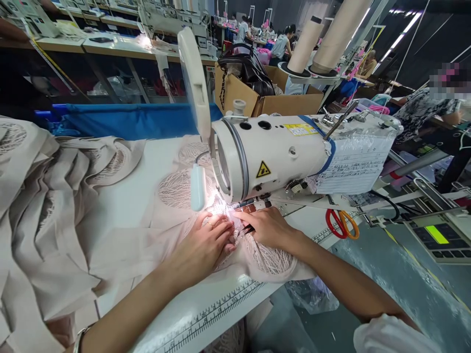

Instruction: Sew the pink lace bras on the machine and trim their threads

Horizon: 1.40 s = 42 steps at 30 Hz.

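Note:
Pale pink fabric with lace panels (270, 257) lies under the head of a white sewing machine (272, 147), lit brightly at the needle area. My left hand (208, 238) rests on this fabric left of the needle, its fingers bent together and gripping the cloth. Just right of the needle, my right hand (270, 226) is closed, index finger pointing at the stitching spot. A small dark tool (248, 229) shows under its fingers; its kind is mostly hidden. The needle itself is lost in the glare.
Layered pink fabric pieces (40, 220) cover the table's left side. Scissors with red and orange handles (342, 224) lie at right, near a control panel (437, 235). A lamp (197, 189) hangs beside the machine head. Behind stand a cardboard box (294, 104) and thread cones (305, 46).

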Each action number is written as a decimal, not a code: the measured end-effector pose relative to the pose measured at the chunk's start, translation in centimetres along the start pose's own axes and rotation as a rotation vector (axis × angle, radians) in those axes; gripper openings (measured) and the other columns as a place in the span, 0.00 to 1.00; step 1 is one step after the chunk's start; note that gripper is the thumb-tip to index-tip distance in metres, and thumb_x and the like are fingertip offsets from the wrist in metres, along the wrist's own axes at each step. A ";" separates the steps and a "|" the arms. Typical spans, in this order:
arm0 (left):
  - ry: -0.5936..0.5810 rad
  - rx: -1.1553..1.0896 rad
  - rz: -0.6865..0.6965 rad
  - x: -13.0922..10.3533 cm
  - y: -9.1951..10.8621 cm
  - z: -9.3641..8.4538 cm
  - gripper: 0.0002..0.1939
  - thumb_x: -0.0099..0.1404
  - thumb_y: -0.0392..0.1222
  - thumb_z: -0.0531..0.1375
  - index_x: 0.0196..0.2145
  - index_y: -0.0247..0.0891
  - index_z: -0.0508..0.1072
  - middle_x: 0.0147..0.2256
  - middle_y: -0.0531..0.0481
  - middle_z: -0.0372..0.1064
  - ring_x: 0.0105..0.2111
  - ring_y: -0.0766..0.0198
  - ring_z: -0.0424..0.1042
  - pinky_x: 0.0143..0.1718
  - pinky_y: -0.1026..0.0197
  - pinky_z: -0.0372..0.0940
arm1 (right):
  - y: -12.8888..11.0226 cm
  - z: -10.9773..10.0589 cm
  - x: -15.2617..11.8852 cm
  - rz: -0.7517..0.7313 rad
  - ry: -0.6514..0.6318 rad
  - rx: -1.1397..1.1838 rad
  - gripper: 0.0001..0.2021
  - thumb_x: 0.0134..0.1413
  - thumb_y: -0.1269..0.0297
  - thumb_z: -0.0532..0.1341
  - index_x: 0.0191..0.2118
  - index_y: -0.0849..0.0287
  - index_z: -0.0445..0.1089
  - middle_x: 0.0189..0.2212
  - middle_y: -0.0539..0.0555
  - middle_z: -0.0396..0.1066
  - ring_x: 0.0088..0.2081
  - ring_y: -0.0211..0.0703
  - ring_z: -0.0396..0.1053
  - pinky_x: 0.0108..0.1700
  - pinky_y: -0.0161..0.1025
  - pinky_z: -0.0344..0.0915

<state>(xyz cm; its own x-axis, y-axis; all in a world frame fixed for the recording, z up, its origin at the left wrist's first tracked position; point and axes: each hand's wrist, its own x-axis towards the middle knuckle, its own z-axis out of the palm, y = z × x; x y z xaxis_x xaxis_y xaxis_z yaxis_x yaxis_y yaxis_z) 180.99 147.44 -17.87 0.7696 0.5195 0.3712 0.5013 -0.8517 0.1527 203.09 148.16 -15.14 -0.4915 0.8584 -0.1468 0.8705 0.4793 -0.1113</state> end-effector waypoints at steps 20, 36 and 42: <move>-0.046 0.101 -0.057 -0.1 -0.3 -0.3 0.18 0.76 0.43 0.47 0.53 0.37 0.71 0.50 0.42 0.74 0.58 0.43 0.65 0.57 0.38 0.50 | 1.2 0.4 0.5 -0.065 0.039 0.060 0.25 0.54 0.76 0.58 0.55 0.48 0.73 0.37 0.49 0.79 0.39 0.43 0.73 0.33 0.36 0.55; -0.054 0.113 -0.089 0.0 -0.4 -0.5 0.19 0.75 0.43 0.47 0.55 0.36 0.71 0.57 0.37 0.70 0.62 0.39 0.62 0.57 0.33 0.47 | 1.6 0.0 1.0 -0.083 0.051 0.009 0.23 0.59 0.77 0.53 0.54 0.47 0.72 0.41 0.51 0.79 0.42 0.45 0.71 0.38 0.37 0.57; -0.080 0.096 -0.076 0.1 -0.5 -0.4 0.18 0.75 0.39 0.45 0.51 0.34 0.73 0.54 0.38 0.73 0.61 0.39 0.63 0.55 0.34 0.49 | 2.3 -0.9 -0.3 0.013 0.043 -0.030 0.18 0.62 0.54 0.62 0.55 0.53 0.68 0.35 0.53 0.78 0.34 0.48 0.72 0.35 0.38 0.56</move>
<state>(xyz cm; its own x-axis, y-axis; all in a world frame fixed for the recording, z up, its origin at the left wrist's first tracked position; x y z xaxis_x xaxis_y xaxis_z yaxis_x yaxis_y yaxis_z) 180.70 147.86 -17.53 0.7551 0.5893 0.2873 0.5920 -0.8012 0.0876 205.23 149.19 -14.43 -0.4794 0.8712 -0.1054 0.8774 0.4731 -0.0799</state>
